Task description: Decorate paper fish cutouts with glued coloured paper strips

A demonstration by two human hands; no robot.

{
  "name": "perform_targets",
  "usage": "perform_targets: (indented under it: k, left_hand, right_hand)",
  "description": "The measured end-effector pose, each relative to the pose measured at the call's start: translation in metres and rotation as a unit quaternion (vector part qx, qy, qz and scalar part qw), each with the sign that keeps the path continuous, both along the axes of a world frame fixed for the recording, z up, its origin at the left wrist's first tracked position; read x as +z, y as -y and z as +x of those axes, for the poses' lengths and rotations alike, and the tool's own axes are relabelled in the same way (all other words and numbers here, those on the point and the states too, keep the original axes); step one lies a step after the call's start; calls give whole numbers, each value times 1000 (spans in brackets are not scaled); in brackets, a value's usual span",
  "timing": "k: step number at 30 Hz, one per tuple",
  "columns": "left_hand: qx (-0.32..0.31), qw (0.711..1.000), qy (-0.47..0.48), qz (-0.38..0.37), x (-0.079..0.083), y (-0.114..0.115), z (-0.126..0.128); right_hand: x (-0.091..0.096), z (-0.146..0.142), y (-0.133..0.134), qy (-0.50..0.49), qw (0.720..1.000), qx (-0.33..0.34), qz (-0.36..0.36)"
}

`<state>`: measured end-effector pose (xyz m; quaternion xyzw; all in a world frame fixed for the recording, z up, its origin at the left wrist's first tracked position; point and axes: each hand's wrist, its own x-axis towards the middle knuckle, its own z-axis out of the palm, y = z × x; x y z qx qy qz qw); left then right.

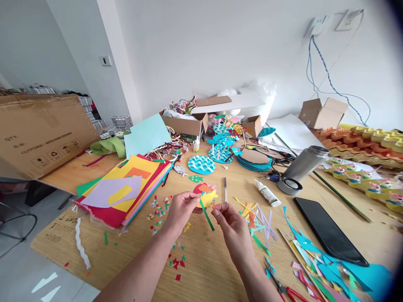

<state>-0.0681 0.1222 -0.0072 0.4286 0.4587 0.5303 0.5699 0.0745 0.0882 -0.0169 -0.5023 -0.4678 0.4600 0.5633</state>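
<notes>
My left hand (181,208) is raised over the wooden table (204,260), fingers pinched on the top of a thin green paper strip (207,216) that hangs down and to the right. Just right of it, my right hand (227,219) is closed in a pinch near the strip; whether it holds anything I cannot make out. Behind both hands lie a yellow paper fish (209,197) and a red-orange one (202,188). A pen (225,189) lies beyond my right hand.
A stack of coloured paper sheets (126,191) lies left. Paper strips (260,220) and blue scraps (315,260) lie right, with red-handled scissors (285,287), a glue bottle (267,193), a black phone (329,230) and a steel flask (302,167). Cardboard boxes (40,130) and blue wave discs (201,164) are behind.
</notes>
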Motion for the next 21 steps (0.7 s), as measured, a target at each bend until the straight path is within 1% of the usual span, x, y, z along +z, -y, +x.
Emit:
perform_targets:
  k: [6,11,15,21]
  left_hand:
    - [-4,1000,4,15,1,4,5]
    - [-11,1000,15,11,4,6,7]
    - [-23,999,26,-5,2,6,7]
    - [-29,998,47,-22,1,5,6]
  right_hand:
    - [5,-4,3,-19,999,26,-15]
    - [3,-5,2,-73,997,8,-11]
    - [2,-6,2,-80,997,8,0]
    - [3,-5,1,-93,995,14,-28]
